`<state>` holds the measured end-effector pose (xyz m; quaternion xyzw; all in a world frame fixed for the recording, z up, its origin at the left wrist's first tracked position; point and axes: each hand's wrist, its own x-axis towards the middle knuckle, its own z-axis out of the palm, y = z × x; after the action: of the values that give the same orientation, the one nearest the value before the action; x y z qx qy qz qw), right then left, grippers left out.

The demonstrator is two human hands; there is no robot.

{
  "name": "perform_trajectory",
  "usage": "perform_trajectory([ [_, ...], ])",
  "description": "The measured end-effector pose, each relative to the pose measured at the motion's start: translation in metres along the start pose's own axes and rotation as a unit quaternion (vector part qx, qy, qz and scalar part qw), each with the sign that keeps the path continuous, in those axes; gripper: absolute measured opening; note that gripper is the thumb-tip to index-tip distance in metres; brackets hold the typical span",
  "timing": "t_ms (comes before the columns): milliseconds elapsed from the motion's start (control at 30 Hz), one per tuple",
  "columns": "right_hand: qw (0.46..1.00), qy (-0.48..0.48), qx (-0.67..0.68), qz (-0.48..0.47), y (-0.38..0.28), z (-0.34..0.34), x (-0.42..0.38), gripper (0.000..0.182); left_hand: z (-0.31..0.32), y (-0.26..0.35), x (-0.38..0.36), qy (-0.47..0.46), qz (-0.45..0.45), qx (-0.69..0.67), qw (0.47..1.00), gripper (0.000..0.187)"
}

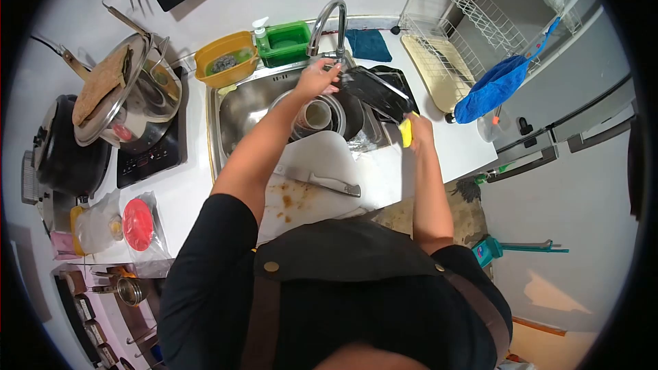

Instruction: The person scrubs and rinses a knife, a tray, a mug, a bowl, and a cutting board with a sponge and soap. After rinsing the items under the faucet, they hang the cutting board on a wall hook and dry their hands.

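A black rectangular tray (380,94) is tilted over the right side of the sink (236,106), just beside the chrome faucet (333,10). My left hand (319,77) is under the spout, its curled fingers gripping the tray's upper left corner. At the opposite end, my right hand (420,131) is closed on a yellow sponge (406,133) against the tray's edge. Below my left wrist, a light-coloured cup (315,115) sits inside a metal bowl (338,115) in the basin. Another dark tray (404,81) lies behind the one I hold.
A knife (332,183) lies on a stained white cutting board (322,154) in front of the sink. Behind stand yellow (206,68) and green (295,31) tubs. Left are a lidded pot (154,96) and an induction cooker (151,161); right, a wire dish rack (445,34).
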<state>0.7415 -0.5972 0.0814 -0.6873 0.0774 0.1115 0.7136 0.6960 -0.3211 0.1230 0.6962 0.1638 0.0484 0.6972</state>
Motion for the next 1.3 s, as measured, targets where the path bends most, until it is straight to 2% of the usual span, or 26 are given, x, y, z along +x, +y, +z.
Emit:
perform_trajectory([
  [33, 0.998, 0.046, 0.035, 0.016, 0.007, -0.003, -0.003, 0.022, -0.004, 0.000, -0.002, 0.000, -0.004, -0.003, 1.000, 0.035],
  [67, 0.998, 0.046, 0.031, 0.022, 0.013, -0.004, -0.003, 0.022, -0.012, -0.003, -0.006, 0.007, 0.081, 0.177, 0.981, 0.030],
  [100, 0.994, 0.102, 0.034, 0.019, 0.017, 0.000, -0.007, 0.021, -0.019, -0.003, -0.011, 0.013, 0.163, 0.351, 0.922, 0.027],
  [133, 0.987, 0.158, 0.039, 0.015, 0.021, 0.006, -0.011, 0.019, -0.022, -0.006, -0.019, -0.041, 0.197, 0.367, 0.908, 0.029],
  [200, 0.981, 0.185, 0.049, 0.021, 0.024, 0.021, -0.013, 0.023, -0.021, -0.019, -0.039, -0.206, 0.289, 0.390, 0.850, 0.029],
  [267, 0.974, 0.213, 0.074, 0.008, 0.030, 0.035, -0.007, 0.029, -0.006, -0.044, -0.069, -0.349, 0.333, 0.389, 0.785, 0.029],
  [333, 0.975, 0.203, 0.090, 0.012, 0.038, 0.039, 0.002, 0.029, 0.008, -0.059, -0.111, -0.395, 0.415, 0.406, 0.712, 0.030],
  [400, 0.976, 0.165, 0.140, 0.028, 0.040, 0.036, 0.006, 0.028, 0.021, -0.057, -0.142, -0.413, 0.349, 0.441, 0.716, 0.033],
  [433, 0.975, 0.131, 0.175, 0.040, 0.039, 0.034, 0.004, 0.028, 0.026, -0.055, -0.151, -0.409, 0.346, 0.441, 0.720, 0.033],
  [500, 0.985, 0.039, 0.156, 0.056, 0.037, 0.022, -0.010, 0.031, 0.030, -0.051, -0.165, -0.371, 0.291, 0.534, 0.702, 0.036],
  [567, 0.993, -0.025, 0.068, 0.092, 0.031, 0.019, -0.025, 0.033, 0.029, -0.052, -0.175, -0.346, 0.277, 0.542, 0.714, 0.030],
  [600, 0.981, -0.117, 0.063, 0.138, 0.017, 0.021, -0.041, 0.033, 0.027, -0.053, -0.179, -0.310, 0.293, 0.583, 0.692, 0.028],
  [633, 0.981, -0.123, 0.059, 0.140, 0.012, 0.028, -0.049, 0.033, 0.025, -0.054, -0.182, -0.275, 0.307, 0.622, 0.666, 0.026],
  [700, 0.933, -0.223, 0.152, 0.239, 0.010, 0.041, -0.061, 0.029, 0.016, -0.063, -0.188, -0.232, 0.328, 0.599, 0.693, 0.024],
  [733, 0.895, -0.295, 0.224, 0.249, 0.013, 0.046, -0.064, 0.033, 0.009, -0.066, -0.190, -0.193, 0.355, 0.575, 0.712, 0.022],
  [767, 0.894, -0.298, 0.226, 0.248, 0.013, 0.051, -0.069, 0.033, 0.002, -0.070, -0.193, -0.192, 0.355, 0.578, 0.710, 0.022],
  [800, 0.863, -0.295, 0.289, 0.291, 0.004, 0.061, -0.082, 0.035, -0.005, -0.071, -0.199, -0.113, 0.391, 0.544, 0.734, 0.024],
  [833, 0.826, -0.291, 0.349, 0.334, 0.000, 0.067, -0.090, 0.037, -0.010, -0.072, -0.206, -0.033, 0.423, 0.504, 0.752, 0.026],
  [867, 0.770, -0.357, 0.400, 0.345, 0.018, 0.064, -0.073, 0.040, -0.013, -0.074, -0.215, -0.033, 0.423, 0.506, 0.751, 0.026],
  [933, 0.776, -0.345, 0.408, 0.336, 0.010, 0.071, -0.082, 0.040, -0.015, -0.076, -0.231, 0.045, 0.254, 0.382, 0.887, 0.026],
  [967, 0.783, -0.330, 0.414, 0.326, 0.005, 0.073, -0.088, 0.040, -0.018, -0.076, -0.233, 0.043, 0.253, 0.382, 0.888, 0.026],
  [1033, 0.791, -0.314, 0.418, 0.318, 0.001, 0.073, -0.096, 0.039, -0.022, -0.075, -0.239, 0.059, 0.131, 0.313, 0.939, 0.027],
  [1167, 0.771, -0.365, 0.434, 0.291, 0.002, 0.071, -0.101, 0.036, -0.034, -0.067, -0.248, 0.113, 0.181, 0.278, 0.937, 0.025],
  [1233, 0.765, -0.382, 0.433, 0.284, 0.007, 0.073, -0.099, 0.035, -0.040, -0.073, -0.251, 0.147, 0.238, 0.328, 0.902, 0.021],
  [1267, 0.792, -0.370, 0.386, 0.296, 0.012, 0.075, -0.097, 0.035, -0.043, -0.082, -0.249, 0.149, 0.238, 0.327, 0.902, 0.021],
  [1300, 0.816, -0.356, 0.338, 0.306, 0.013, 0.077, -0.098, 0.035, -0.044, -0.088, -0.247, 0.166, 0.180, 0.304, 0.921, 0.024],
])
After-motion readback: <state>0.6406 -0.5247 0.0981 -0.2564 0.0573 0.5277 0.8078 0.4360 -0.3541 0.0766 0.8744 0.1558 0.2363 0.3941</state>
